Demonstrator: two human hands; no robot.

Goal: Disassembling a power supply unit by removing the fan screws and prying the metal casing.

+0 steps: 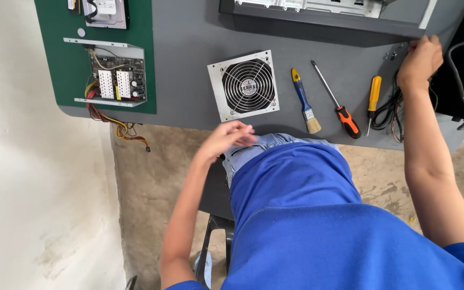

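**Desk:** Where are the hands right now?

**Operator:** From my feed, the right hand (420, 59) is stretched to the far right edge of the grey table (189, 37). Its fingers are curled down at a few small screws (393, 53) lying just beside the fingertips. I cannot tell whether it pinches one or only touches the table there.

**Desk:** And the left?

**Operator:** The left hand (227, 138) hangs off the near edge of the table, above the knee, fingers loosely bent and holding nothing. It looks a little blurred.

**Desk:** What sits closest to it?

**Operator:** Just beyond it, on the table, is the square fan unit with a round wire grille (244, 86). Well off to its left, an opened power supply box (115, 75) lies on a green mat (60, 70), its coloured wires (116, 124) spilling over the edge.

**Desk:** And between the two hands?

**Operator:** Going from the fan toward the right hand: a blue-handled brush (304, 102), a screwdriver with an orange and black handle (336, 102), then a small yellow screwdriver (372, 99). A bundle of black cables (390, 113) lies just under the right wrist. Beyond that hand, a dark computer case (318, 19) runs along the far side.
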